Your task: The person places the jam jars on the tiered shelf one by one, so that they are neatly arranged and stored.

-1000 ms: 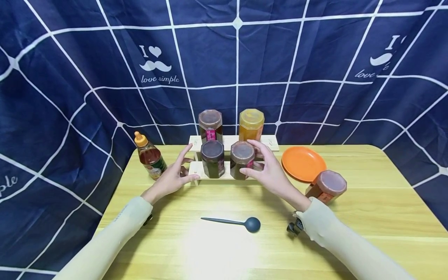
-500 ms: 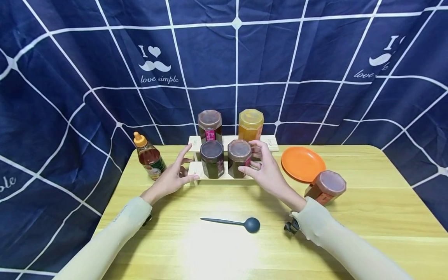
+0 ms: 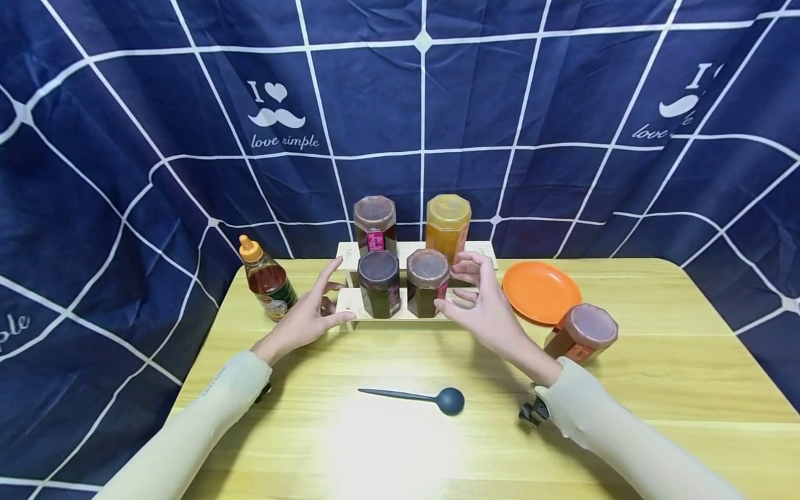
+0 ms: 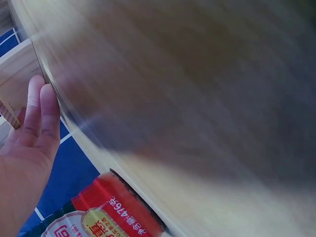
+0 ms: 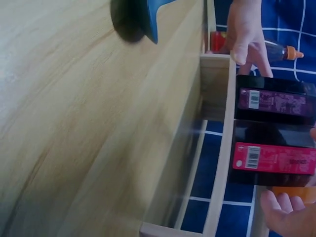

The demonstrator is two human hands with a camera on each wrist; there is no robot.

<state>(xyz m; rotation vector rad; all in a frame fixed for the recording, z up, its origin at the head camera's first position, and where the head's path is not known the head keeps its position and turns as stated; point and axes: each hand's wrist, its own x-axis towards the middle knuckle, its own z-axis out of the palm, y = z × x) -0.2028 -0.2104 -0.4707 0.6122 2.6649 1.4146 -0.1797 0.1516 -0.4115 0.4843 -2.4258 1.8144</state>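
Note:
My left hand [image 3: 306, 316] rests at the left end of a two-step wooden rack [image 3: 348, 300], thumb by the lower step and index finger by the upper one. In the left wrist view its fingers [image 4: 33, 106] lie straight along the rack's wood. On the lower step two dark jam jars stand upright side by side, the left jar [image 3: 380, 288] and the right jar [image 3: 426, 288] with a pink label. My right hand [image 3: 484, 298] is just right of that right jar, fingers loosely bent with nothing between them and the thumb tip by the jar's side.
Behind, a dark jar [image 3: 375, 226] and a yellow jar [image 3: 448, 226] stand on the upper step. A squeeze bottle [image 3: 270, 281] is at left. An orange plate [image 3: 542, 293] and a reddish jar [image 3: 581, 335] are at right. A black ladle [image 3: 450, 401] lies in front.
The right-hand jar on the lower step slid slightly left, closer to its neighbour. My right hand then loosened off it and drew back a little to the right. My left hand stayed put.

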